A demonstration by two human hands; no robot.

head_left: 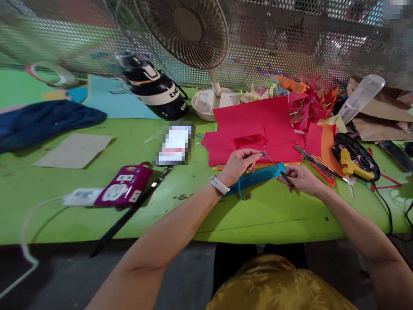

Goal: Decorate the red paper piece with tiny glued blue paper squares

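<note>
Red paper sheets [251,116] are lying at twelve o'clock from the tip of a slim dark-handled tool [285,177], and a small blue scrap [263,153] is sitting right at that tip, in front of the sheets' near part. The left hand [240,162] is pinching at the scrap with thumb and forefinger nearly together; the right hand [301,178] is curling its fingers closely round the tool's handle. The tool is showing too small for telling scissors from tweezers.

Working well here would probably mean the left fingertips are holding the scrap still while the right hand is making only short, light movements, its point angled clear of the skin. The fan [190,26] is standing towards eleven o'clock; if it is running, loose bits could be drifting, so a firm pinch is mattering.

The left forearm is reaching in from between seven and eight o'clock, a white wristband [220,185] circling its wrist; the right forearm is coming from between four and five. Both hands are hovering close together above the green desk [174,189], with a blue paper strip [251,182] lying at six o'clock.
</note>
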